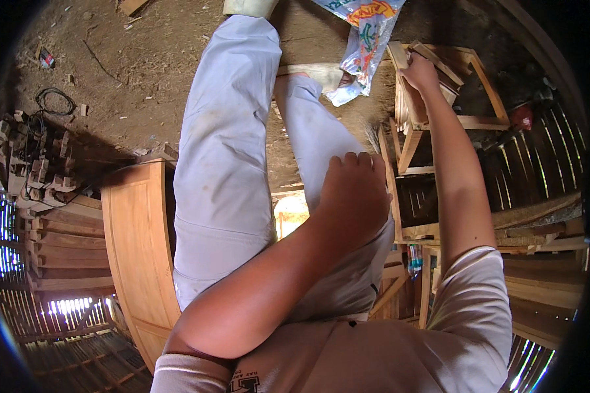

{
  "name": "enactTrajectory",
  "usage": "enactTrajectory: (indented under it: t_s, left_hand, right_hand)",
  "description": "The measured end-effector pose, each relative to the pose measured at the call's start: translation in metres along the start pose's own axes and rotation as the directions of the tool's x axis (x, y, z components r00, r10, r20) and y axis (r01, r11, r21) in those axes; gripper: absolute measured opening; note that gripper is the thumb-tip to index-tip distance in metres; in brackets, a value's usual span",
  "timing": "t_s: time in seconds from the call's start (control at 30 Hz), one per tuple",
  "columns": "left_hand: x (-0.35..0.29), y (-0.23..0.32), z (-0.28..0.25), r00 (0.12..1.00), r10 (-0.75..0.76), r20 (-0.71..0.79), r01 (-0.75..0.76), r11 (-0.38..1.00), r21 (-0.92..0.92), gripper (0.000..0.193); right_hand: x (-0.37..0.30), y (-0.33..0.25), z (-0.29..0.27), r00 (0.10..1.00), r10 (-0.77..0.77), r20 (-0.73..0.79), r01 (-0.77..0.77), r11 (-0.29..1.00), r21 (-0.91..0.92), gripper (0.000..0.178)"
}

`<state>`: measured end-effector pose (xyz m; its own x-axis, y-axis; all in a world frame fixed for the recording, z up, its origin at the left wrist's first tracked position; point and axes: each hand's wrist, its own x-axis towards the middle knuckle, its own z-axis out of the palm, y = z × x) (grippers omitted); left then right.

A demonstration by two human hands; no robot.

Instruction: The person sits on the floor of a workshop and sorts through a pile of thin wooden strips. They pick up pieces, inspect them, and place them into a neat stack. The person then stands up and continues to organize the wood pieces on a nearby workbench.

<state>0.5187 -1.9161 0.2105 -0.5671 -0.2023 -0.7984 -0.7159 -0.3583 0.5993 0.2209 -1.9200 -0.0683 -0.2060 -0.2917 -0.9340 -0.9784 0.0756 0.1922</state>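
Observation:
My left forearm crosses my lap, and my left hand (355, 193) rests curled near my right thigh. Its knuckles face up, and whatever its fingers may hold is hidden. Stretched out to the far right, my right hand (422, 73) is closed at the upper edge of an unpainted wooden frame (490, 92). The fingers wrap over a board (410, 98) on the frame's left side, with thumb and fingertips partly out of sight. Loose wooden slats (442, 65) lean inside the frame beside this hand.
A printed plastic bag (367, 52) lies by my right foot on the dirt floor (144, 65). To my left stands a panelled wooden door (137, 242). Stacked timber (72, 249), wood offcuts (26, 157) and a black cable (54, 101) lie farther left. A slatted wall (537, 157) bounds the right.

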Motion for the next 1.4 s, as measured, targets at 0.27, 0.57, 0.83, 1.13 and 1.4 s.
enactTrajectory:
  t_s: [0.27, 0.57, 0.83, 1.13, 1.4]
  left_hand:
    - [0.005, -0.001, 0.004, 1.000, 0.005, -0.007, -0.005, 0.999, -0.036, 0.050]
    - [0.031, -0.013, 0.007, 0.963, -0.194, 0.185, 0.193, 0.981, 0.025, 0.055]
    - [-0.011, 0.024, -0.016, 0.917, -0.290, 0.273, 0.394, 0.560, -0.729, 0.049]
    - [-0.119, 0.130, -0.078, 0.987, -0.159, 0.006, 0.130, 0.785, -0.606, 0.030]
    - [-0.227, 0.167, -0.176, 0.891, 0.038, -0.453, -0.197, 0.931, -0.308, 0.032]
  right_hand:
    - [-0.002, -0.001, -0.002, 0.994, -0.087, -0.073, 0.088, 0.996, 0.023, 0.052]
    - [-0.091, -0.028, -0.041, 0.978, 0.191, -0.084, -0.160, 0.945, 0.287, 0.057]
    - [-0.323, -0.089, -0.015, 0.991, 0.116, -0.071, 0.076, -0.044, 0.996, 0.026]
    - [-0.491, -0.083, -0.085, 0.806, 0.227, -0.546, 0.549, 0.058, 0.834, 0.049]
    - [-0.405, 0.062, 0.049, 0.931, 0.359, -0.060, 0.362, -0.931, 0.041, 0.020]
